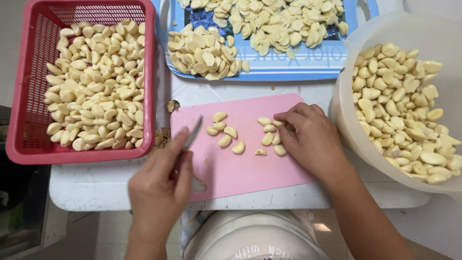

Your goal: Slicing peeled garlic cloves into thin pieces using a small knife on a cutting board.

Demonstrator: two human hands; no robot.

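i see peeled garlic cloves [226, 135], pale cream and glossy, lying loose on the pink board [240, 168] in two small groups. one group sits near the board's middle, the other at its right edge. my left hand [161, 185] is closed around a knife [193, 132]; the handle is hidden in the fist and the narrow blade points up and away, its tip just beside the middle cloves, not touching them as far as i can tell. my right hand [310, 139] rests palm down, fingers curled loosely onto the right group of cloves, touching several; no clove is clearly pinched. a red basket [19, 96] of cloves stands left of the board, a white bowl [346, 120] of cloves right, just beside my right hand. a blue tray [308, 67] of sliced garlic lies beyond the board.
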